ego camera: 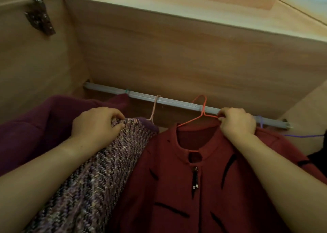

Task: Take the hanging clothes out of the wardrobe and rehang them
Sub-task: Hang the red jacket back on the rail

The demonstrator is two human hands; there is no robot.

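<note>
Interior of the wooden wardrobe [177, 56], seen from your head looking forward and up along both bare forearms. Your left hand [96, 125] reaches in from lower left, wrist slightly bent, fingers curled down over the top edge of the purple-and-black knitted garment [99, 171], which it grips at the shoulder. That garment hangs from a pale pink hanger [153, 109] whose hook is over the grey rail [177, 102]. Your right hand [237, 122] comes in from lower right, knuckles up, thumb and fingers pinched on the right shoulder wire of the orange-red hanger [201, 112], just below the rail. The hook of this hanger sits at the rail; whether it rests fully on it cannot be told from this angle. On it hangs the dark red zip-front top [185, 188] with black dash marks, its collar open and its zip pull hanging at centre. Behind your left forearm lies a maroon garment [35, 126]. A purple hanger [261, 123] sits at the rail's right end, beside your right hand. A metal hinge [39, 18] is fixed to the left wall.
</note>
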